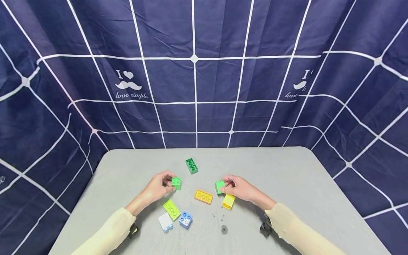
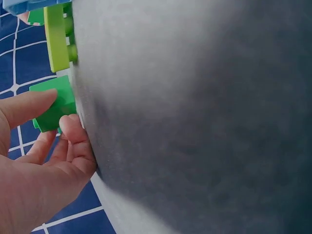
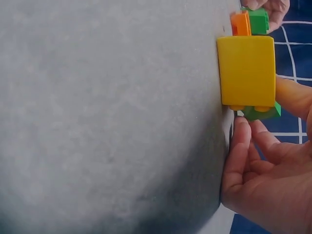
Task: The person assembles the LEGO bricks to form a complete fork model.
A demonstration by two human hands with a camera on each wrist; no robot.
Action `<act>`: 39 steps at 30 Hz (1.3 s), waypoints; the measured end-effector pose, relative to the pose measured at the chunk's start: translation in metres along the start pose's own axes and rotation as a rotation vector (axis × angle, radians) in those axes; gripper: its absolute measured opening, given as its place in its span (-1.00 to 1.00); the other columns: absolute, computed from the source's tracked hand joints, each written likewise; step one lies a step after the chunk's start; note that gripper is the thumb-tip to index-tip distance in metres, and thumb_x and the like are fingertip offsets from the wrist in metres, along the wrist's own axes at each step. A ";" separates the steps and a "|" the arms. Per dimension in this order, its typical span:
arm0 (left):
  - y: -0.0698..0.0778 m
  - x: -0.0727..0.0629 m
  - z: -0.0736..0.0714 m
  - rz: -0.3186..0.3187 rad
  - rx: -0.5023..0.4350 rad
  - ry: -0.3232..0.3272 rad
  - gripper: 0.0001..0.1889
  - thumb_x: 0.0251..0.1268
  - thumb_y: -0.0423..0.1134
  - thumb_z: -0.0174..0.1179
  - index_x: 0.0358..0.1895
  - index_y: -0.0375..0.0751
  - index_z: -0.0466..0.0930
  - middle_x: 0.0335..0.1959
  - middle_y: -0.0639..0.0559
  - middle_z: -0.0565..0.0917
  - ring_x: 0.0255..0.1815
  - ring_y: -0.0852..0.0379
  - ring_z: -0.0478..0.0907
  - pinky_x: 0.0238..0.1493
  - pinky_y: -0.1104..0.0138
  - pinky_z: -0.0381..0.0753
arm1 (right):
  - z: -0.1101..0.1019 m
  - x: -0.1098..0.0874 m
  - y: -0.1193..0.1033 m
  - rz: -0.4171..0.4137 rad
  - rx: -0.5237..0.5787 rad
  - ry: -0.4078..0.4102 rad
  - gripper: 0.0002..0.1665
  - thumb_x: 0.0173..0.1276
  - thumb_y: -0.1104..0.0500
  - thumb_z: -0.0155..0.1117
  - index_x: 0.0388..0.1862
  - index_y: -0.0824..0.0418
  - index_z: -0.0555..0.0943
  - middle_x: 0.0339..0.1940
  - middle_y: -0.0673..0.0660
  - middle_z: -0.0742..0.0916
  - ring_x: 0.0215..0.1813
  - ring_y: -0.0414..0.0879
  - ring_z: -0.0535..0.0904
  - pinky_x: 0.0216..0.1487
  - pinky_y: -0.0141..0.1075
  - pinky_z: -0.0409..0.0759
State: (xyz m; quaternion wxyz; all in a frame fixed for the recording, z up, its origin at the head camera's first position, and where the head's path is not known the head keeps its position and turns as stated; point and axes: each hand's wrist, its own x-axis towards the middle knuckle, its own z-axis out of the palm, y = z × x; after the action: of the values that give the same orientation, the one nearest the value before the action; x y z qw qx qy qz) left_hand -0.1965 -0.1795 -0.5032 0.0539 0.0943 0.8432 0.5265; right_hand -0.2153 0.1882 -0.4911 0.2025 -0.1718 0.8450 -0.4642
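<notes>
On the left, my left hand (image 1: pixel 158 186) pinches a bright green toy block (image 1: pixel 176 183) with four studs facing up. Thumb and fingers press the sides of that green block (image 2: pixel 62 103) in the left wrist view. Across from it, my right hand (image 1: pixel 239 188) grips another green block (image 1: pixel 219 187) by its side. A yellow block (image 1: pixel 228 201) lies on its side just below the right fingers. In the right wrist view the yellow block (image 3: pixel 247 71) partly hides the green one (image 3: pixel 264 113). Between the hands lies a flat orange block (image 1: pixel 203 197).
A dark green block (image 1: pixel 192 166) lies farther back on the grey table (image 1: pixel 271 166). Nearer stand a lime block (image 1: pixel 172 210), a blue block (image 1: pixel 185 220) and a white and light-blue piece (image 1: pixel 165 222). A dark blue grid-patterned curtain (image 1: pixel 220 81) surrounds the table.
</notes>
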 end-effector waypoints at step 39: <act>-0.007 -0.005 -0.008 0.046 -0.134 -0.045 -0.51 0.13 -0.61 0.43 0.19 -0.52 0.63 -0.07 -0.19 0.71 -0.28 0.07 0.55 -0.44 0.39 0.52 | 0.001 -0.011 -0.011 0.015 0.110 0.062 -0.55 0.45 0.19 0.47 0.22 0.35 0.62 -0.01 0.15 0.73 -0.09 -0.04 0.62 -0.14 -0.34 0.59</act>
State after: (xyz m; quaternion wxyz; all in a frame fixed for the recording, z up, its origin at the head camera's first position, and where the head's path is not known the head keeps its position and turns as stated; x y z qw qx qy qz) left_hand -0.1940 -0.1908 -0.5056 0.0669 0.1217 0.8021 0.5808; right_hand -0.2048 0.1873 -0.4802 0.1887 -0.1396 0.8255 -0.5134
